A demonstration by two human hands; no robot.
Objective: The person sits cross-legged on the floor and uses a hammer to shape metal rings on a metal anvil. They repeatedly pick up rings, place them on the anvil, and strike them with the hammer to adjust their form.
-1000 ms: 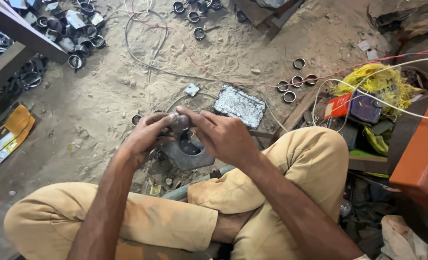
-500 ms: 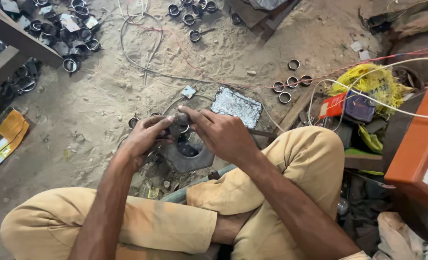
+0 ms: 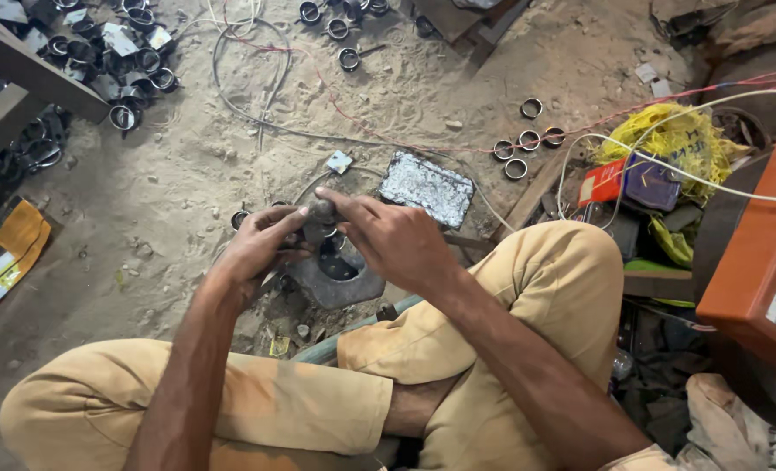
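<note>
Both hands held over same spot as in the two earlier frames; little real change. Left hand [image 3: 261, 244] closed around small grey round part [image 3: 321, 214], fingers curled under and beside it. Right hand [image 3: 394, 240] also on part, thumb and index pinched at its top. Part sits between both sets of fingertips, just above dark metal ring plate [image 3: 340, 279] lying on sandy floor [image 3: 187, 174]. Compared with a second ago: same grip, same posture; right index looks a touch further over the part's top, left fingers tucked slightly tighter. Apparent shift of background mostly head camera drift, not hand travel. Reads as fine fitting or turning work in progress, not a pick or a place; cannot tell whether part is rotating or pressed down. Contact between part and plate hidden by fingers, so seated or not: cannot tell. Around: flat shiny metal slab [image 3: 427, 187] just beyond right hand, loose rings [image 3: 527, 139] further right near wooden strip, more ring parts heaped top left [image 3: 126, 61], white and red wires across sand [image 3: 266, 96], yellow tangle [image 3: 676, 135] at right. Crossed legs in tan trousers [image 3: 527, 288] frame work zone. No loose parts dropped or moved nearby versus earlier frames.
</note>
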